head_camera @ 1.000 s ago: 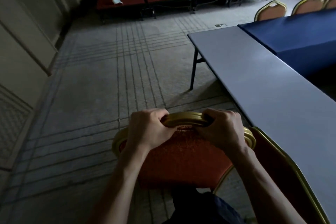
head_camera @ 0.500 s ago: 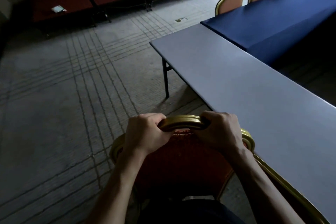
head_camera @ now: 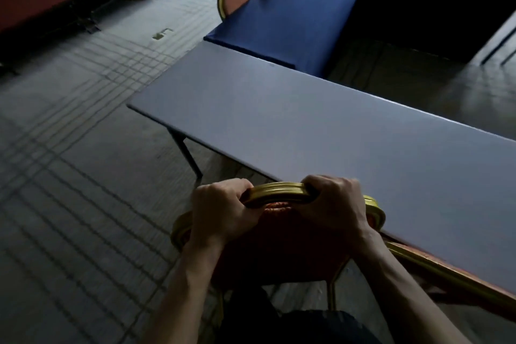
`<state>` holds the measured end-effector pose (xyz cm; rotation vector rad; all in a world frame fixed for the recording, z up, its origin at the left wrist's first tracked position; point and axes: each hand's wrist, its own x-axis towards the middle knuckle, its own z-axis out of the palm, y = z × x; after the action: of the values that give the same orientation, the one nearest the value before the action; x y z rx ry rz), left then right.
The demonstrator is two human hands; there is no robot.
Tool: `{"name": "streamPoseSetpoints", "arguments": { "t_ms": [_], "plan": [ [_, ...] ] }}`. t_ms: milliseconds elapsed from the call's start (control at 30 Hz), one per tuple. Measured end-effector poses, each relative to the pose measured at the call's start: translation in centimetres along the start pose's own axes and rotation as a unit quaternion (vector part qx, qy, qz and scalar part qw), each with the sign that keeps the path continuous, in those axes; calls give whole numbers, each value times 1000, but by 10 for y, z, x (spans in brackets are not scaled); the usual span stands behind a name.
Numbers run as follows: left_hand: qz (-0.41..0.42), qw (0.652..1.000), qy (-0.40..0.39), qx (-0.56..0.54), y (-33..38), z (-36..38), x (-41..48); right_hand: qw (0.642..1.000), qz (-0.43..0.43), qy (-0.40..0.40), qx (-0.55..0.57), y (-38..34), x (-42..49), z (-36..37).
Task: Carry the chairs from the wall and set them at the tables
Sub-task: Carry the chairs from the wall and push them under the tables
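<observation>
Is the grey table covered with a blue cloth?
No, the grey table has a bare top; only the farther table behind it wears the blue cloth.

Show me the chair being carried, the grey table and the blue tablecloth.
Chair (head_camera: 279, 194): head view, on the gold top rail between the two hands.
Grey table (head_camera: 321, 131): head view, on the bare middle of its top.
Blue tablecloth (head_camera: 296, 11): head view, on its flat top surface.
</observation>
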<state>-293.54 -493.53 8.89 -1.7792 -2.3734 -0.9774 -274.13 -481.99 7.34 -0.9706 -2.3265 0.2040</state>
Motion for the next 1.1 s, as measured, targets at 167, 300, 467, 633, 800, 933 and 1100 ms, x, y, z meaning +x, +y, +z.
{"name": "streamPoseSetpoints", "arguments": {
  "t_ms": [167,300,467,633,800,933,1100],
  "plan": [
    [62,996,-47,-37,-30,22,71,996,71,30,-48,7,35,21],
    [127,988,-68,-51,-34,43,117,985,142,45,-81,15,45,26],
    [169,975,-117,-86,-27,67,151,974,188,73,-105,26,41,28],
    [162,958,-215,-93,-40,104,145,962,247,56,-99,33,17,59],
    [180,955,-222,-82,-59,117,133,964,253,54,-63,30,4,79],
    [193,955,-217,-62,-57,121,138,961,258,57,-82,33,13,77],
    [207,949,-233,-46,-59,126,137,955,277,43,-99,32,8,76]
  ]
}}
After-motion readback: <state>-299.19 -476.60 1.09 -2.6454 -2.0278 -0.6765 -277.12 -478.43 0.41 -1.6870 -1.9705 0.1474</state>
